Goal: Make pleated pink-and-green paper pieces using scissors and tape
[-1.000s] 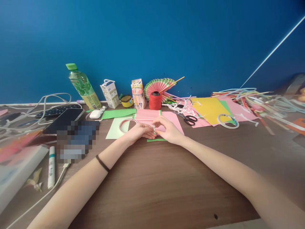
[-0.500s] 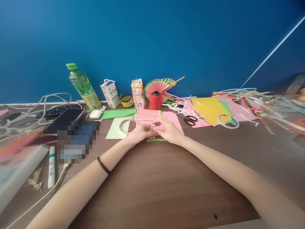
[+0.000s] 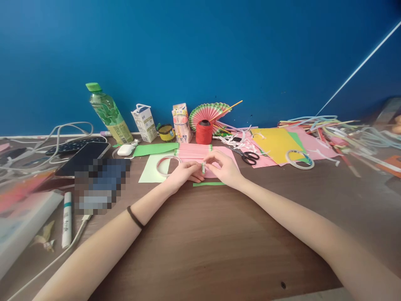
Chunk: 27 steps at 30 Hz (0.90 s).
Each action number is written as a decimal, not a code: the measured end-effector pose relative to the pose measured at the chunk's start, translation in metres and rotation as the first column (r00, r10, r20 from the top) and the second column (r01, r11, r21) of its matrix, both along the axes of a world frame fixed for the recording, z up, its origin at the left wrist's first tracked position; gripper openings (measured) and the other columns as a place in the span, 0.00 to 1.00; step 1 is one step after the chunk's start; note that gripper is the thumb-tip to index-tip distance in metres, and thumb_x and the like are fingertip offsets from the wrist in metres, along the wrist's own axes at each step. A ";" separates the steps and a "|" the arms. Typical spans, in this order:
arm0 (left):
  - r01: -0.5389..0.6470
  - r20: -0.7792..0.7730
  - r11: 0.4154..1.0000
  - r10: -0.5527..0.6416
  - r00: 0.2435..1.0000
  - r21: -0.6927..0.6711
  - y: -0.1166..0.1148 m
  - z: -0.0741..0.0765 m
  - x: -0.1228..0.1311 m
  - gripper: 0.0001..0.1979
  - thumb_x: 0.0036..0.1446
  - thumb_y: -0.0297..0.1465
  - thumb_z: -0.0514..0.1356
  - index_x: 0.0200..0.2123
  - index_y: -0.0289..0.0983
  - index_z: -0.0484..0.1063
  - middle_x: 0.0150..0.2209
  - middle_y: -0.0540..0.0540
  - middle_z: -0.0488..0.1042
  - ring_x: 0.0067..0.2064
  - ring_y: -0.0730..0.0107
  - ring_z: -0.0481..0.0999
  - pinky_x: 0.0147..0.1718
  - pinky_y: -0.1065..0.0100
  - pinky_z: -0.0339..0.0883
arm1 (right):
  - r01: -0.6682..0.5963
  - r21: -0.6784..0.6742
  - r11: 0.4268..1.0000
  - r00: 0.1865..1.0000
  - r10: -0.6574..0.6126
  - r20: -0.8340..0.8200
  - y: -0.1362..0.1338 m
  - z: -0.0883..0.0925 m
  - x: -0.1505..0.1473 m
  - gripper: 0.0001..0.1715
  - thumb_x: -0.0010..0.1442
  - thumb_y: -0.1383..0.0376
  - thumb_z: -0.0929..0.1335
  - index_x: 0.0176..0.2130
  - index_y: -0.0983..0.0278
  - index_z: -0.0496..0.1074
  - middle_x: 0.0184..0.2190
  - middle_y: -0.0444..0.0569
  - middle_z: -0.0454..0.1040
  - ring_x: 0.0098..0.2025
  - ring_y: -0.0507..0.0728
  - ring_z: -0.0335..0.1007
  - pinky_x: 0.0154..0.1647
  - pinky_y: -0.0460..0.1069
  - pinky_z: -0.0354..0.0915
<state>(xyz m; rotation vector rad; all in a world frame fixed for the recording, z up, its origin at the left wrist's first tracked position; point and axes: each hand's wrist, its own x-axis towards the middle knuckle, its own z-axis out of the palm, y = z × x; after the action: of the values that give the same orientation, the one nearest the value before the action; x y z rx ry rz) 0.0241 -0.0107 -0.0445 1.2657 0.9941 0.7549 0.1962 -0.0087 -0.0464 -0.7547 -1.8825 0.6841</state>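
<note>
Both my hands meet at the middle of the brown table, over a pink sheet [image 3: 230, 155] with a green edge strip [image 3: 209, 184]. My left hand [image 3: 183, 173] lies with fingers curled, pressing on the pink sheet near its left end. My right hand [image 3: 223, 167] pinches a small pale strip [image 3: 203, 168] that stands up between the two hands. A pleated pink paper with green ends [image 3: 194, 151] lies just behind them. A roll of tape [image 3: 166, 164] rests on a pale green sheet [image 3: 149, 171] left of my left hand.
Along the blue wall stand a green bottle [image 3: 108, 113], two small cartons [image 3: 145, 122], a yellow pot [image 3: 166, 132], red twine [image 3: 204, 132] and a paper fan [image 3: 208, 112]. Scissors [image 3: 249, 156], another tape roll [image 3: 299, 159], coloured sheets and paper strips [image 3: 332, 129] lie right. Cables, a phone and a marker [image 3: 67, 219] lie left.
My right hand has shifted a little to the right and lifted, drawing the small strip up from the pink sheet. My left hand stays pressed in place.
</note>
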 end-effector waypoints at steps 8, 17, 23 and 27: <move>-0.050 -0.047 0.999 0.049 0.998 -0.016 0.000 0.002 0.001 0.12 0.46 0.37 0.62 0.24 0.32 0.69 0.22 0.47 0.74 0.27 0.72 0.75 0.31 0.69 0.70 | -0.073 -0.005 0.997 0.997 0.073 -0.006 -0.005 0.003 -0.002 0.05 0.53 0.71 0.65 0.33 0.62 0.67 0.31 0.46 0.67 0.33 0.52 0.67 0.37 0.50 0.67; -0.044 -0.088 0.998 0.041 0.995 -0.036 0.001 0.004 0.002 0.11 0.46 0.35 0.61 0.24 0.31 0.70 0.23 0.46 0.75 0.25 0.73 0.75 0.28 0.72 0.69 | -0.180 -0.004 0.984 0.984 0.180 0.003 -0.008 0.007 0.000 0.12 0.49 0.77 0.62 0.31 0.64 0.68 0.29 0.45 0.68 0.32 0.51 0.66 0.35 0.48 0.65; -0.055 -0.090 0.997 0.051 0.995 -0.047 0.002 0.002 0.001 0.12 0.45 0.36 0.62 0.24 0.31 0.70 0.23 0.45 0.75 0.26 0.72 0.75 0.29 0.71 0.70 | -0.192 -0.046 0.980 0.981 0.190 -0.040 -0.007 0.006 0.000 0.12 0.47 0.78 0.61 0.29 0.64 0.68 0.28 0.44 0.68 0.30 0.50 0.65 0.34 0.48 0.64; -0.059 -0.091 0.997 0.055 0.994 -0.046 0.002 0.003 0.002 0.10 0.47 0.34 0.61 0.23 0.31 0.70 0.22 0.46 0.75 0.26 0.72 0.76 0.29 0.71 0.70 | -0.239 -0.112 0.965 0.970 0.230 -0.083 -0.008 0.009 0.000 0.10 0.48 0.77 0.62 0.29 0.65 0.68 0.27 0.44 0.68 0.29 0.50 0.65 0.34 0.48 0.64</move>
<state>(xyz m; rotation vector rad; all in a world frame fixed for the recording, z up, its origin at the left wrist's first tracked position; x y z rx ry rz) 0.0256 -0.0091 -0.0411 1.2421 1.1196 0.7180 0.1960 -0.0170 -0.0371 -0.5798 -1.8966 0.9699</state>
